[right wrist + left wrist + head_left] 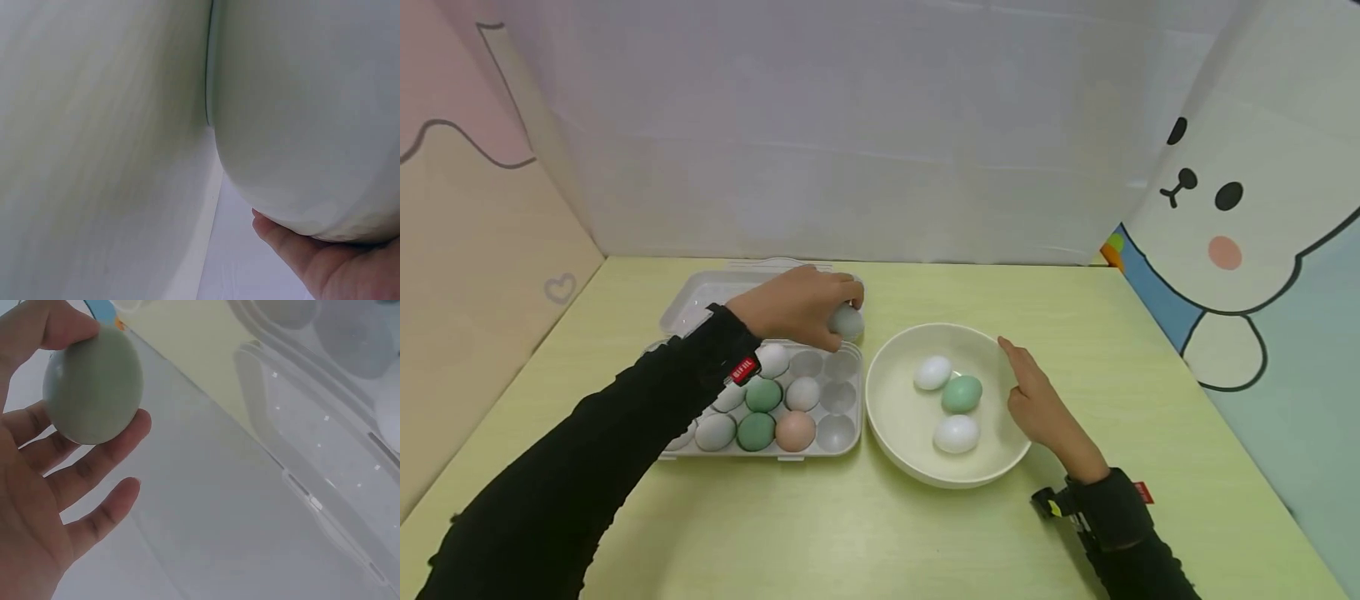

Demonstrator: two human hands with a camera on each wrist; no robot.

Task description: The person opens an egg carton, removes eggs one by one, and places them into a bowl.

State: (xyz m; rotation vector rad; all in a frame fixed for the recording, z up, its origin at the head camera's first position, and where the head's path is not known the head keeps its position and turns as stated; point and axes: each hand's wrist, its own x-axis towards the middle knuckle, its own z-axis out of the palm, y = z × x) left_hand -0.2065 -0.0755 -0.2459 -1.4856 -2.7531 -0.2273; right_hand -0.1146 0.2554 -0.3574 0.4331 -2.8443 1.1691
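In the head view my left hand (801,305) holds a pale greenish egg (846,322) over the lid side of the egg carton (854,443). The left wrist view shows thumb and fingers curled round that egg (94,387), with the little finger apart from it. Several white, green and pinkish eggs sit in the carton's cups; some right-hand cups hold nothing. A cream bowl (898,446) stands to its right, containing two white eggs and one green egg (962,393). My right hand (1036,407) rests at the bowl's right rim, fingers extended along its side (300,125).
The carton's clear lid (700,289) lies folded back towards the rear wall (850,167). A pale yellow-green table (850,533) carries everything. Printed sheets form the side walls, with a cartoon animal (1262,208) on the right.
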